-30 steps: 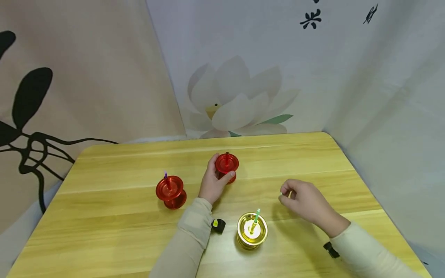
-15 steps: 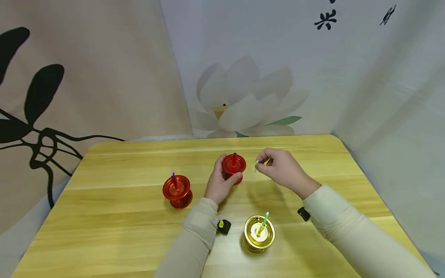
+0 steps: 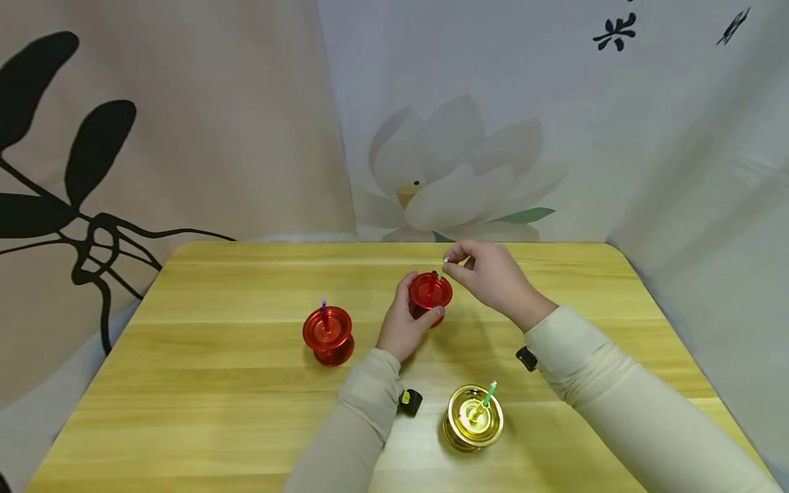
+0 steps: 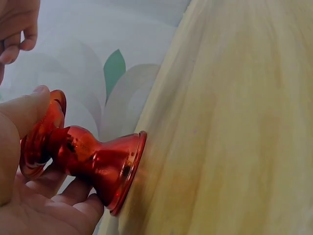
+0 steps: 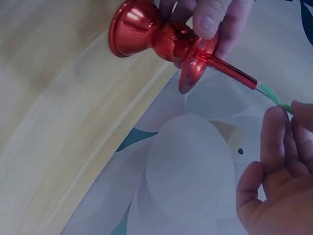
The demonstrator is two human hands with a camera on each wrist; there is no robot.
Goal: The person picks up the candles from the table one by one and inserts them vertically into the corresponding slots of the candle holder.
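Observation:
My left hand [image 3: 407, 325] grips a shiny red candle holder [image 3: 429, 293], its thumb at the dish rim and fingers round the far side. The holder's flared base [image 4: 122, 169] stands on the table in the left wrist view. My right hand [image 3: 493, 279] pinches a thin green candle [image 3: 443, 267] between thumb and fingertips. In the right wrist view the candle's lower end [image 5: 266, 90] is at the top of the holder's slim red tube [image 5: 232, 72]; whether it is inside the tube I cannot tell.
A second red holder [image 3: 328, 332] with a purple candle [image 3: 323, 304] stands to the left on the wooden table [image 3: 234, 383]. A gold holder [image 3: 473, 421] with a green candle [image 3: 490, 394] stands nearer, between my forearms. Printed curtains hang behind the table.
My right hand has moved left and away from me, bringing the green candle from the right side to the red holder's tube. My left hand keeps its grip on the holder. The view has shifted slightly.

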